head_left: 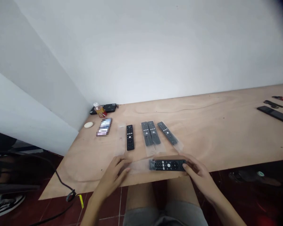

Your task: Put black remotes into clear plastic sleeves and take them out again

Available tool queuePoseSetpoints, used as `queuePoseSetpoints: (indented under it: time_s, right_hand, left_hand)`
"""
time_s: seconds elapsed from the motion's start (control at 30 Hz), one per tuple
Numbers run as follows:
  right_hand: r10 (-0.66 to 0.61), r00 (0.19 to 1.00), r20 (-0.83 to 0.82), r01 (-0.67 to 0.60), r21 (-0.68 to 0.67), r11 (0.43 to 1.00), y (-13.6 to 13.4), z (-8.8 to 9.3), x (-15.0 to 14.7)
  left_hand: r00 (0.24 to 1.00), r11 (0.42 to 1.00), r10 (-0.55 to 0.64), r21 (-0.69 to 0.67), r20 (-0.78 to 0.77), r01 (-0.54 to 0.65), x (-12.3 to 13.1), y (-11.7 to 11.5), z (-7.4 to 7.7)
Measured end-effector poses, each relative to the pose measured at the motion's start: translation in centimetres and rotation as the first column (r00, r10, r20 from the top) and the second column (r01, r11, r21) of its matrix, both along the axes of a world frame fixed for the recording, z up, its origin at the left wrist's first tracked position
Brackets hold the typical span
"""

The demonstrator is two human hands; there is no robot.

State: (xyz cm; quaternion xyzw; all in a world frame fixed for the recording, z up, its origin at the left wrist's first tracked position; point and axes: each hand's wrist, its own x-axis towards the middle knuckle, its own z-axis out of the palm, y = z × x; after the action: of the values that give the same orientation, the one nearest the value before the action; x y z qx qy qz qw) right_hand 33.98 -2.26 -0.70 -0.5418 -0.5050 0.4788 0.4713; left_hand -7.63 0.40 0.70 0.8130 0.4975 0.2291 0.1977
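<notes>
My right hand (195,168) grips one end of a black remote control (171,165), thumb on top, near the table's front edge. The remote's other end sits inside a clear plastic sleeve (140,166). My left hand (116,172) pinches the far end of that sleeve. Beyond my hands lies a bare black remote (130,137), with a flat clear sleeve (120,139) to its left. Two remotes in plastic (151,133) lie side by side in the middle. Another sleeved remote (168,133) rests at a slant to their right.
On the left of the wooden table (214,131) are a bottle (100,110), black boxes (110,107), a round cream-coloured object (88,125) and a phone with a blurred screen (104,127). A dark device (274,114) lies far right. A cable (58,175) hangs at the left edge.
</notes>
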Motion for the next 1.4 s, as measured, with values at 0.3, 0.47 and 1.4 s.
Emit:
queuePoseSetpoints:
  time_s: [0.3,0.47,1.4]
  right_hand:
    - [0.105,0.97,0.218,-0.102,-0.028,0.994,-2.7,1.2,-1.5]
    - [0.312,0.838,0.448,-0.384,0.078,0.92,-2.3,3.0,-6.1]
    - [0.36,0.811,0.461,-0.489,0.198,0.85,3.3,1.0,-11.9]
  left_hand:
    - [0.994,0.991,0.105,0.083,-0.019,-0.103,-6.9,-0.5,-0.7]
    - [0.991,0.986,0.134,0.107,-0.014,-0.132,-8.6,-0.7,-0.6]
    - [0.942,0.966,0.232,-0.167,0.243,-0.195,-2.8,-0.1,0.4]
